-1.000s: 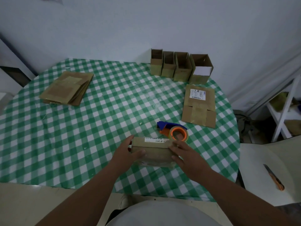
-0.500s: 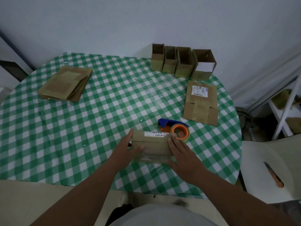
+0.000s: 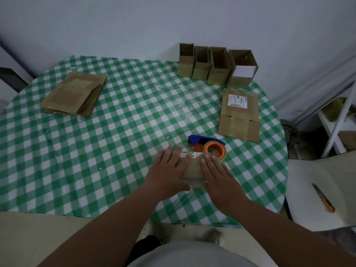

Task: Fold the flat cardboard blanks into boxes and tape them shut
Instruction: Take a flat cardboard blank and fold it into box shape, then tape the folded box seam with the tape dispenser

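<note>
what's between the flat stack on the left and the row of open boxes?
Head view: nothing but bare checked cloth between the stack and the boxes.

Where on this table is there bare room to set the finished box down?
Bare cloth lies mid-table between the blank stack, box row and hands. Also the near-left. Crowded on the right: flat blank, tape gun, box under both hands.

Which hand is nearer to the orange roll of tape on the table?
Right. The right hand lies flat on the small cardboard box, fingertips beside the orange roll of tape. The left hand presses the box's other side, farther away.
</note>
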